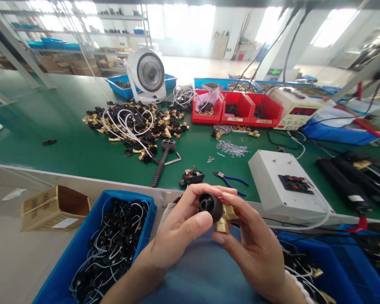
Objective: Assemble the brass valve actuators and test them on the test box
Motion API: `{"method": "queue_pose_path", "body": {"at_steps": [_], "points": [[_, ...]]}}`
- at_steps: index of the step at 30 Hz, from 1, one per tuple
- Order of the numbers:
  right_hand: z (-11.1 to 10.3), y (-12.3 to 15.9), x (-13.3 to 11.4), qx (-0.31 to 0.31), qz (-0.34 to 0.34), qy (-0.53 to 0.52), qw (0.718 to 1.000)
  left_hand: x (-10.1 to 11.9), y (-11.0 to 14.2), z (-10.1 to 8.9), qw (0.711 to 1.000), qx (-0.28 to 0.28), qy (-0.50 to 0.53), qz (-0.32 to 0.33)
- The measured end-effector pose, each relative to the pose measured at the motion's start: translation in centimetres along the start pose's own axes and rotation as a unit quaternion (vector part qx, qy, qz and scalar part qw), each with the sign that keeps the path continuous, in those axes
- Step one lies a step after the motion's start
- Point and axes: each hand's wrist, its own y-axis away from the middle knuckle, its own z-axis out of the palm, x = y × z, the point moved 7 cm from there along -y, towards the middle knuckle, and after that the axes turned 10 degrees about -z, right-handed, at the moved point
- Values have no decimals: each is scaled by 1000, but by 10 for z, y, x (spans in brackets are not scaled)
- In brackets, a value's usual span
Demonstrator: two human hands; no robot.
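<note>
Both hands hold one brass valve fitting with a round black plastic collar, just above my lap at the table's front edge. My left hand has its thumb and fingers closed round the black collar, whose open end faces left. Around the brass body, my right hand grips with the thumb below and fingers above. Some fingertips are hidden behind the part. Just beyond lie a small black housing with a circuit board and blue-handled cutters.
A pile of brass fittings, a dark mallet and metal clips lie on the green table. Red bins, a fan and a grey box stand there. A blue crate flanks my left side.
</note>
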Motion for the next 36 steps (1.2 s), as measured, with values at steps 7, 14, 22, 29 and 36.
{"method": "queue_pose_path", "body": {"at_steps": [7,14,22,29,36], "points": [[8,1,-10,-92,-115,25,989,8,-16,-33,975,170,-145,3],[-7,18,33,87,132,-164,974,15,-50,-80,794,349,-497,-13],[0,20,39,97,218,-312,920,-30,-84,-101,856,331,-394,-54],[24,28,46,62,306,-376,873,-16,-60,-91,954,262,-139,-51],[34,27,45,41,340,-380,859,-6,-37,-50,967,250,32,35]]}}
